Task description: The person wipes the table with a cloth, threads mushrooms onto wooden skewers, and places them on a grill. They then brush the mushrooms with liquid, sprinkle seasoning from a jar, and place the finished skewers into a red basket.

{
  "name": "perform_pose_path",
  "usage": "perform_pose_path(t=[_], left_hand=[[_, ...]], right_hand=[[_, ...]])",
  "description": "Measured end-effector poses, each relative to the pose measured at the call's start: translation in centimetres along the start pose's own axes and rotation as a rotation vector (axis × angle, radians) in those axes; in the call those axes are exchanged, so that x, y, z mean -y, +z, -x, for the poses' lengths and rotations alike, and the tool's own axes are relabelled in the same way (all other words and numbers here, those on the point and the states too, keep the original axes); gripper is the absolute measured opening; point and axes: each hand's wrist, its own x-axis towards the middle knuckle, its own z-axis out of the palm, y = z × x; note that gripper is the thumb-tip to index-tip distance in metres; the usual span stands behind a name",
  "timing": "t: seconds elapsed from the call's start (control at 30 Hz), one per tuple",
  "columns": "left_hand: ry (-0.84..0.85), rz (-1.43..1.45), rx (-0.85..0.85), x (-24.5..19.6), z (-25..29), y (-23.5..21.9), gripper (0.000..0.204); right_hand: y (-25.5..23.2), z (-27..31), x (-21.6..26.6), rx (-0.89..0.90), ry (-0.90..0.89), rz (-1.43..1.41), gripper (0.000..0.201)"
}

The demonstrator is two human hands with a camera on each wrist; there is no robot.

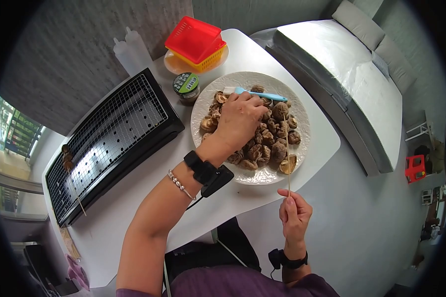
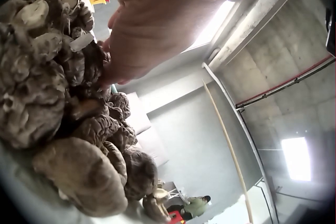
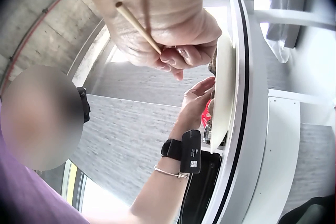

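A white plate (image 1: 248,79) on the table holds a heap of dried-looking brown shiitake mushrooms (image 1: 265,148). My left hand (image 1: 240,116) reaches into the heap, back of the hand upward, fingertips hidden among the mushrooms; I cannot tell whether it grips one. Its thumb side touches the pile in the left wrist view. Beyond those fingers lies a basting brush (image 1: 270,96) with a light blue handle. Below the plate's near rim, my right hand (image 1: 295,218) holds a thin wooden skewer (image 2: 226,140) between thumb and curled fingers. The skewer points away over the plate, its tip bare.
A black grill (image 1: 119,133) with wire mesh stands left, bearing a skewer of browned pieces (image 1: 67,158). Behind the plate are a green-lidded jar (image 1: 186,86), red basket (image 1: 193,37), yellow basket (image 1: 210,62) and white squeeze bottles (image 1: 134,49). A plastic-covered mattress (image 1: 332,59) stands beyond the table.
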Motion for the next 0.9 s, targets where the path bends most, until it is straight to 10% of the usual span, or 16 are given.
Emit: perform_pose_path(t=[0.73,0.9], left_hand=[[-0.324,0.397,-0.169,1.4,0.4,-1.0,0.014],[0.086,0.227,-0.021,-0.9,0.4,-0.5,0.013]], right_hand=[[-0.7,0.1,-0.4,-0.050,-0.019,0.007,0.026],[-0.8,0.0,-0.3,-0.045,0.019,-0.031,0.025]])
